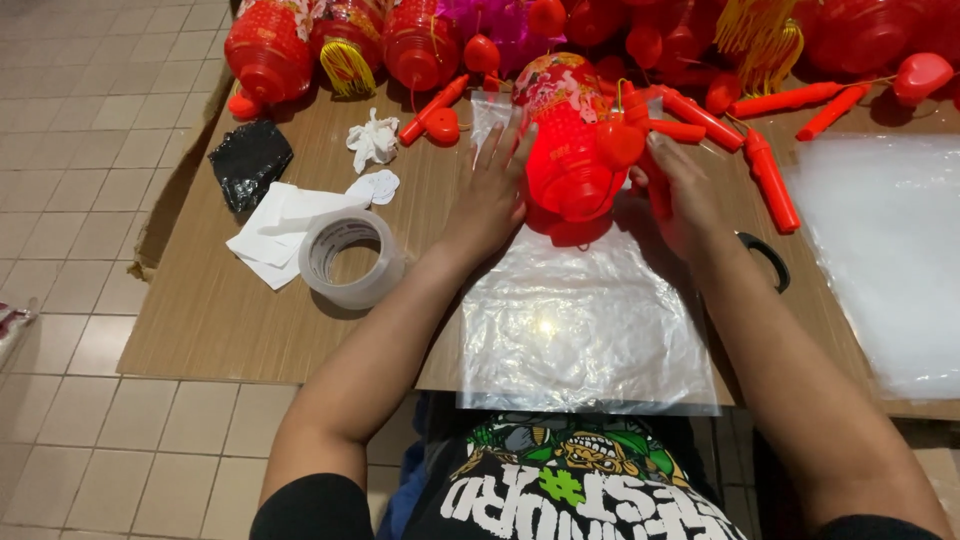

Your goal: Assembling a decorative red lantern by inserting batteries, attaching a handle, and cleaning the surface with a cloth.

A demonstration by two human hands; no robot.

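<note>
- Head view: left hand lies flat against the near left side of a lit red lantern; fingers spread and extended, pressing rather than wrapped
- right hand on the lantern's right side; fingers curled around a red stick handle beside the lantern body; the exact grip is probably a pinch, partly hidden by the hand's back
- lantern sits between both hands, on the far edge of a clear plastic bag; the bag spreads from under the fingertips toward the person's body
- left of the left fingers: roll of clear tape resting on white paper sheets; beyond those, a crumpled white tissue and a black plastic lump
- right of the right fingers: loose red stick handles; black scissor handle just beside the right wrist; stack of clear bags further right
- beyond the fingertips: row of more red lanterns with yellow tassels
- everything on a brown cardboard sheet over tiled floor
</note>
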